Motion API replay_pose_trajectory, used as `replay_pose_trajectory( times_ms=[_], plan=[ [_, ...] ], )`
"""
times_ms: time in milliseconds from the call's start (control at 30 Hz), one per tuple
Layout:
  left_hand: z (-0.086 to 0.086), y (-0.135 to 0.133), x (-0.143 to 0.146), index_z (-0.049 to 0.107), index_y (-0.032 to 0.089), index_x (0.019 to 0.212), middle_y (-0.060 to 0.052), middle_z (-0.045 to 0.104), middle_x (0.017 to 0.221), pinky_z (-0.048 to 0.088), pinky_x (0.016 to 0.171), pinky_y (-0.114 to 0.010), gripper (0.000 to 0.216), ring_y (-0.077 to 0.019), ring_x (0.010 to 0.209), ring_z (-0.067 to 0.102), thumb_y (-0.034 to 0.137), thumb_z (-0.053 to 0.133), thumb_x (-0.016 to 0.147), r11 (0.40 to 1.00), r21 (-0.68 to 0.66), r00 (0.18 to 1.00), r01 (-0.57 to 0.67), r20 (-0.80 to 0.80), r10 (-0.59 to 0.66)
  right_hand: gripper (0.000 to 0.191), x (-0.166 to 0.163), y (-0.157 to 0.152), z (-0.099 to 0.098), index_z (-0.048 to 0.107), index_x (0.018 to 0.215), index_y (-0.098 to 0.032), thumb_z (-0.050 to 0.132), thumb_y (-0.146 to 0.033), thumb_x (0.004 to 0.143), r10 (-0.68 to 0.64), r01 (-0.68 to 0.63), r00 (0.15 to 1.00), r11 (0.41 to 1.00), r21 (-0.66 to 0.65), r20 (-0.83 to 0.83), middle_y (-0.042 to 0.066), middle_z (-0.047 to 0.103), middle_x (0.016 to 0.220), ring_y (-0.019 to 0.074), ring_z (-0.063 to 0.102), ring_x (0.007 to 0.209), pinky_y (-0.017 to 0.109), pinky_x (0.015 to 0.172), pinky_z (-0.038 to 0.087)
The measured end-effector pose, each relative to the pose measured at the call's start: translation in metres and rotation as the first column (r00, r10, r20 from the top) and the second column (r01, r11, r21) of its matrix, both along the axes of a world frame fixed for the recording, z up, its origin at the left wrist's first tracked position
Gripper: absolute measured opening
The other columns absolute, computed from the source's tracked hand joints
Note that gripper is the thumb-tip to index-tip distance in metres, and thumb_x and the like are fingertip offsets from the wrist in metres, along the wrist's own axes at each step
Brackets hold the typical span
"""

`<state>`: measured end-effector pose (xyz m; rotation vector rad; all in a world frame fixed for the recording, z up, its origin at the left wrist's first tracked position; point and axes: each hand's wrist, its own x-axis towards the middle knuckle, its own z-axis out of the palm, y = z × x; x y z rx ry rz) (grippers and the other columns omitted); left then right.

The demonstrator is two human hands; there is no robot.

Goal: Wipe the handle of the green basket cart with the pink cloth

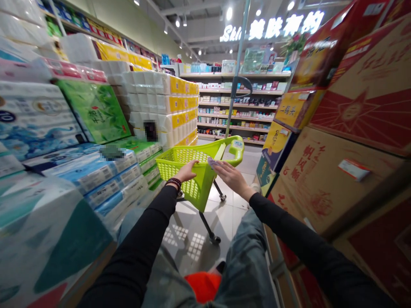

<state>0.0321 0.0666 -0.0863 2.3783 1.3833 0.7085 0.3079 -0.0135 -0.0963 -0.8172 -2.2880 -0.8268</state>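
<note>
A lime-green plastic shopping cart (199, 192) with a perforated basket stands in front of me on dark wheeled legs. My left hand (186, 172) holds the basket's near rim, with the thumb on the near side. A dark beaded bracelet (175, 183) circles that wrist. On the right, my right hand (230, 175) rests against the cart's rim near the handle (237, 149), its fingers stretched and close together. Beneath those fingertips is a small purplish, cloth-like piece (212, 163), mostly covered. The cart's basket shows no goods in its visible part.
Stacked tissue packs (105, 171) and toilet-roll bundles (160, 98) line the left. Cardboard cartons (346, 179) rise close on the right. A pole (236, 72) stands beyond the cart, before cosmetics shelves (237, 92). Something orange-red (204, 285) lies between my legs.
</note>
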Motion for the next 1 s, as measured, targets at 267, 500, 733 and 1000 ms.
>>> replay_pose_trajectory(
  times_ms=[267,500,733,1000],
  plan=[
    [-0.002,0.005,0.006,0.056,0.018,0.149,-0.012,0.062,0.153,0.048,0.119,-0.038,0.082,-0.0298,0.138,0.062,0.007,0.067,0.068,1.0,0.014,1.0,0.008,0.016,-0.008,0.041,-0.036,0.001,0.019,0.067,0.141,-0.015,0.048,-0.014,0.105,-0.303,0.292,0.946,0.951,-0.101,-0.116,0.018,0.068,0.142,0.0313,0.055,0.139,0.052,0.12,0.043],
    [-0.002,0.004,0.006,0.057,0.02,0.148,-0.011,0.064,0.15,0.052,0.115,-0.039,0.082,-0.0292,0.133,0.066,0.004,0.066,0.068,1.0,0.021,1.0,-0.004,0.022,0.004,0.034,-0.064,0.002,0.059,0.071,0.128,-0.011,0.047,-0.016,0.105,-0.461,0.479,0.878,0.842,-0.247,0.129,0.018,0.074,0.118,0.0314,0.064,0.11,0.047,0.11,0.042],
    [0.001,0.002,0.012,0.056,0.02,0.149,-0.012,0.063,0.152,0.052,0.114,-0.038,0.08,-0.0298,0.132,0.066,0.005,0.066,0.071,1.0,0.015,1.0,-0.003,-0.023,0.003,0.035,0.008,-0.024,0.071,0.07,0.126,-0.014,0.044,-0.008,0.103,-0.505,0.503,0.861,0.831,-0.238,0.056,0.014,0.072,0.121,0.0288,0.061,0.114,0.043,0.115,0.034],
    [-0.009,0.006,0.018,0.048,0.021,0.155,-0.013,0.053,0.162,0.045,0.122,-0.041,0.086,-0.0305,0.144,0.057,0.007,0.069,0.072,0.999,0.024,0.999,0.033,-0.003,-0.033,0.034,0.004,-0.02,0.067,0.068,0.132,-0.011,0.047,-0.022,0.108,-0.477,0.477,0.876,0.829,-0.292,0.074,0.018,0.068,0.119,0.0317,0.055,0.11,0.041,0.098,0.041]
  ],
)
